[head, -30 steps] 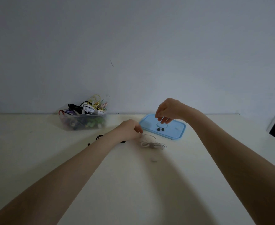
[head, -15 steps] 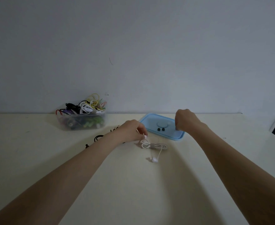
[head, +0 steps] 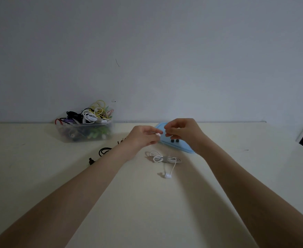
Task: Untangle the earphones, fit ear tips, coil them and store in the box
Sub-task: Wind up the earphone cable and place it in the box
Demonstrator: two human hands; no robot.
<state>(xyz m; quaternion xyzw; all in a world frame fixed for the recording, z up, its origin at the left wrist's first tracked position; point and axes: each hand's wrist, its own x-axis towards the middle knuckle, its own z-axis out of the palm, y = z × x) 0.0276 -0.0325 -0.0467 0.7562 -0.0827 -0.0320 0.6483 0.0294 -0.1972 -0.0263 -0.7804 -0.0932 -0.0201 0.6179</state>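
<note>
Ear tip being fitted to a raised earbud, cable bundle waiting on the worktop

Hands are meeting above the worktop (head: 147, 212), towards its far edge and slightly right of centre. The left hand (head: 143, 136) is pinching a small pale earbud (head: 158, 134) between thumb and fingertips, presenting it towards the right hand (head: 182, 130). The right fingers are pressed together at their tips as if pinching something very small; judged an ear tip, though the item itself is too small to confirm. Raising the earbud off the surface is likely giving both hands room to push and twist.

The white earphones (head: 165, 159) are lying just nearer the person than the hands, still bundled with a grey tie, one earbud trailing loose towards the near edge. Two dark ear tips (head: 174, 141) are sitting on the blue lid (head: 179, 145), directly beneath the right hand, kept within short reach and prevented from rolling off.

The clear box (head: 86, 131), heaped with coloured cables, is standing at the far edge, left of the hands and well apart. A black cable (head: 102, 152) is lying beside the left forearm.

Open surface is extending broadly towards the near edge and the right edge, allowing room for coiling. Risk noted: a dropped tip could be hard to find.
</note>
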